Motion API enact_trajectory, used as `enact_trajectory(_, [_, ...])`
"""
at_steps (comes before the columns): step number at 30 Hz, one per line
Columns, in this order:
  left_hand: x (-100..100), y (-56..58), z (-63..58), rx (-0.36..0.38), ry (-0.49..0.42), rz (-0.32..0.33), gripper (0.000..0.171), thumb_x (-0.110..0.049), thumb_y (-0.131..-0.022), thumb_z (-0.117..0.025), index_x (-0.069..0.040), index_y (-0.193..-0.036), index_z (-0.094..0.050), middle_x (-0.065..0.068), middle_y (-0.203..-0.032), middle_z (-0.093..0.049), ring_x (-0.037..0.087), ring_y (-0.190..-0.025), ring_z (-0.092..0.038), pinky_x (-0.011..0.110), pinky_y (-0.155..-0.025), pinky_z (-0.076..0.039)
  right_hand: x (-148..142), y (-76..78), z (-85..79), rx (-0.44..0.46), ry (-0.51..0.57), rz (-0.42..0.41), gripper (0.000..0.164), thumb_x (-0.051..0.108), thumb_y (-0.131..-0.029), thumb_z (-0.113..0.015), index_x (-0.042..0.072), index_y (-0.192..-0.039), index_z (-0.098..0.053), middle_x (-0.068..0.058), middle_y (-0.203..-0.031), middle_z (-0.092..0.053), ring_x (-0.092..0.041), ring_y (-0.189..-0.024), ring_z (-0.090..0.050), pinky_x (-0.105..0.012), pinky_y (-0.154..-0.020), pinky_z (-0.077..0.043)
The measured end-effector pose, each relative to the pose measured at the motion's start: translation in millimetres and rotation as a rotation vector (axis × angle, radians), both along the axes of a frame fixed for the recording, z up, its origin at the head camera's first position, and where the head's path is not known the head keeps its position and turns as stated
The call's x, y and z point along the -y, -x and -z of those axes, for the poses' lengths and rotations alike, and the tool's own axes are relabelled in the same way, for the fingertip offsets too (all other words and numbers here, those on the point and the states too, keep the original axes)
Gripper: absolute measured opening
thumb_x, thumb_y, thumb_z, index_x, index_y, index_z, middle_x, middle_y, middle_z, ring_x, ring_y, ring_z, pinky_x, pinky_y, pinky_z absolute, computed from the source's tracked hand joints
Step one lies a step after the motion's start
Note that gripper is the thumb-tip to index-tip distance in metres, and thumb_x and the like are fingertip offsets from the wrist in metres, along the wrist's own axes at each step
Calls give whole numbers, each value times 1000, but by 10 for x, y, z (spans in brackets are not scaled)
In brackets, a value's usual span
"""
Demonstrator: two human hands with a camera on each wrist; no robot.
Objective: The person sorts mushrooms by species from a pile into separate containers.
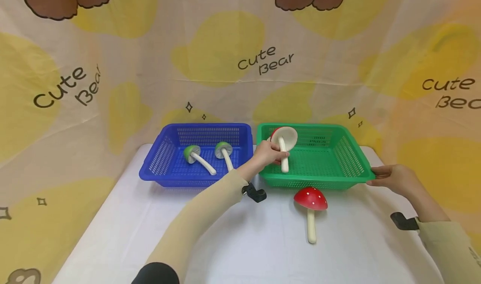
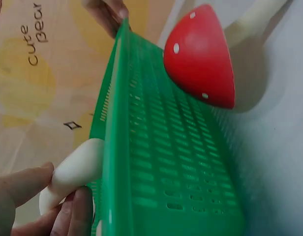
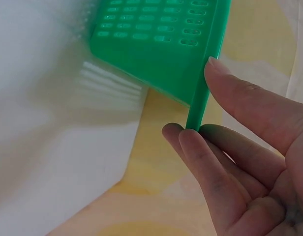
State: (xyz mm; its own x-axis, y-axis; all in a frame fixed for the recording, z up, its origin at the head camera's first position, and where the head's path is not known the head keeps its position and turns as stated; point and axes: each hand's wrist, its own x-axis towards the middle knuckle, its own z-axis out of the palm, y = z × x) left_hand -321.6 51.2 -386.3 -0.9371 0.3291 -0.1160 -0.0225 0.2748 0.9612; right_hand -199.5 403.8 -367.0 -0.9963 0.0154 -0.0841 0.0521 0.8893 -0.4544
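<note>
While a white table (image 1: 240, 242) fills the lower half of the head view, a green basket (image 1: 338, 173) sits at centre right on it and a blue basket (image 1: 165, 167) just to its left. The left hand (image 1: 267, 153) curls its fingers round the cream stalk of a red-capped mushroom (image 1: 283, 138), holding it tilted over the green basket's left end, pale underside facing the camera. The right hand (image 1: 394, 178) pinches the green basket's right rim between thumb and fingertips. A second red mushroom (image 1: 311, 200), white-dotted, lies on the table just below the green basket. Two green-capped mushrooms (image 1: 192, 153) lie in the blue basket.
</note>
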Motion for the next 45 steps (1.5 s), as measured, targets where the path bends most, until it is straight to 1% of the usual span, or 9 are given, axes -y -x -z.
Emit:
enact_trajectory(4, [-1,48,42,-42,95,-14,29,-23,-81,-76,-1,-100,-72,12,-107,-67,17,-85,-68,26,-68,-58,13,22,6,-2,6,-1,77,44,-76,-76,-10,-126,-54,-24,-107,-68,-49,-105,-54,-49,-72,-52])
enact_trajectory(9, [34,-5,37,-152,194,7,46,-37,-84,-71,-6,-118,-66,6,-108,-69,16,-93,-62,21,-65,-49,2,20,10,1,9,-4,76,43,-77,-76,-10,-126,-53,-25,-107,-68,-49,-105,-53,-50,-73,-52])
enact_trajectory(12, [49,-91,12,-200,131,14,48,-34,-84,-71,-7,-123,-62,4,-107,-70,16,-98,-64,23,-71,-54,-13,13,9,3,0,-3,76,43,-77,-76,-10,-127,-53,-24,-105,-69,-50,-106,-53,-50,-73,-52])
enact_trajectory(14, [58,-167,-8,-233,98,15,43,-31,-84,-72,-8,-119,-64,3,-103,-71,15,-96,-65,24,-73,-55,-20,12,9,6,-3,0,76,43,-77,-76,-10,-127,-53,-23,-104,-69,-50,-106,-52,-49,-73,-52])
enact_trajectory(24, [95,-580,81,-300,-2,97,25,-23,-82,-75,-8,-101,-69,2,-89,-71,6,-76,-63,17,-68,-53,-28,1,7,25,0,17,79,46,-76,-76,-10,-127,-52,-25,-106,-68,-50,-105,-52,-50,-72,-52])
enact_trajectory(30, [100,-849,276,-261,-31,171,20,-22,-80,-76,-9,-94,-71,1,-83,-71,7,-69,-64,20,-63,-55,-35,28,22,16,-6,9,77,45,-76,-76,-9,-126,-54,-25,-107,-68,-48,-103,-54,-48,-71,-52])
enact_trajectory(35, [1,-1033,489,-195,-1,247,19,-20,-78,-78,-7,-90,-71,0,-77,-71,6,-59,-62,20,-55,-53,-47,26,23,8,-8,12,77,44,-75,-77,-9,-126,-54,-23,-104,-69,-45,-100,-56,-45,-69,-52])
enact_trajectory(39, [-87,-1124,632,-154,41,232,20,-19,-75,-81,-7,-86,-71,-2,-71,-69,5,-54,-60,18,-51,-50,-29,22,24,5,-4,17,78,45,-75,-77,-9,-126,-54,-19,-98,-72,-46,-101,-56,-46,-70,-52])
enact_trajectory(45, [-215,-1206,765,-64,65,211,16,-17,-74,-81,-6,-80,-71,-2,-61,-65,19,-55,-65,20,-46,-50,-27,21,16,8,3,18,79,46,-74,-77,-9,-126,-55,-22,-103,-70,-46,-102,-55,-46,-70,-53])
